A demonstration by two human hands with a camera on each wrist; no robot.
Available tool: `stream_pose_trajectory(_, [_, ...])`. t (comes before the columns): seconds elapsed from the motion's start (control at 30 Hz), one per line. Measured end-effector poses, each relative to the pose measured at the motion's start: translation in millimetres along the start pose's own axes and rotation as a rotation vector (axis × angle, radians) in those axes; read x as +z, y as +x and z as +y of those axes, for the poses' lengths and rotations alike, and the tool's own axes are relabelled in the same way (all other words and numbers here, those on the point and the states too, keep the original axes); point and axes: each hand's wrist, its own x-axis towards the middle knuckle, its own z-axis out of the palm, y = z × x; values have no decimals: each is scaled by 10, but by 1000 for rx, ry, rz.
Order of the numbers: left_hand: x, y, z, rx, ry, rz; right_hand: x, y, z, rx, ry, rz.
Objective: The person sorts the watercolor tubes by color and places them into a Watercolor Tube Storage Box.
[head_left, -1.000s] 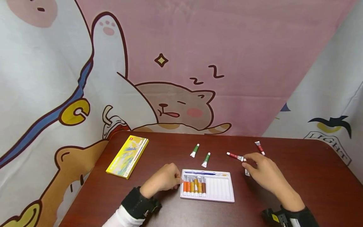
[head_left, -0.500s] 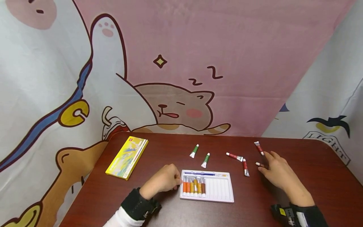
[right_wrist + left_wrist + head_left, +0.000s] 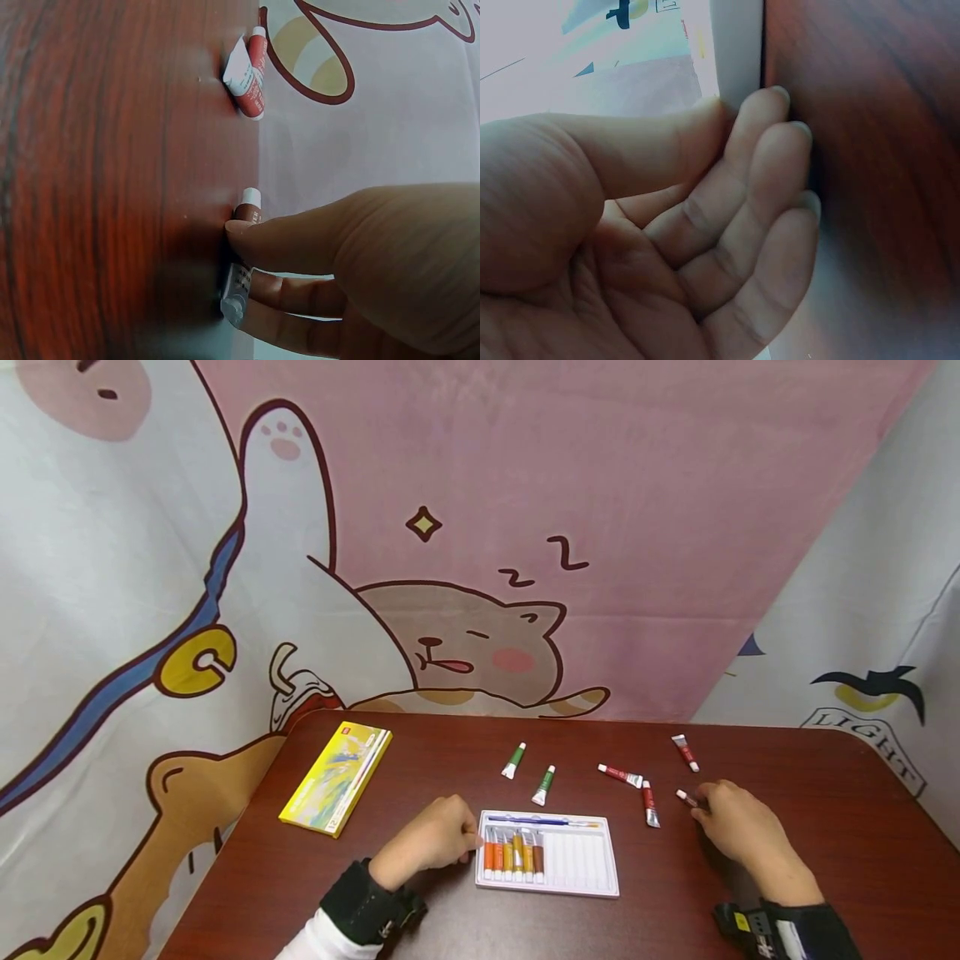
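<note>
My left hand (image 3: 431,833) pinches the left edge of a white plastic paint tray (image 3: 546,891); in the left wrist view the thumb and fingers meet at its wall (image 3: 739,52). Inside the tray, several orange, yellow and brown paint tubes (image 3: 517,855) stand side by side in the left slots, below a blue paintbrush (image 3: 528,819). At the right, my right hand (image 3: 742,828) pinches a brown paint tube (image 3: 249,211) between thumb and fingers. Its white cap and silver end show in the right wrist view, and it lies close to the tabletop.
Red paint tubes (image 3: 650,803) lie between the tray and my right hand, and another red tube (image 3: 686,752) lies farther back. Two green tubes (image 3: 543,786) lie behind the tray. A yellow box (image 3: 337,777) sits at the left. A printed cloth (image 3: 637,527) hangs behind the table.
My right hand has moved right, away from the red tubes, and now pinches the brown tube with its fingers drawn in. My left hand stays at the tray's edge.
</note>
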Motion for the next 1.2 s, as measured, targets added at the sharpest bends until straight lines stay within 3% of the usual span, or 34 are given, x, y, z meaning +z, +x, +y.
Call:
stream_pose_trajectory(0.4, [12,-4,-6,5,-16,8,6,2,-34,12,48,-17])
stream_pose_trajectory(0.83, [16,6,-24,3,-21,3,-60,5,-440,-147,275,140])
stream_pose_trajectory(1.2, [14,2,-25,24,-17,8,73,-54,-811,-289,409,128])
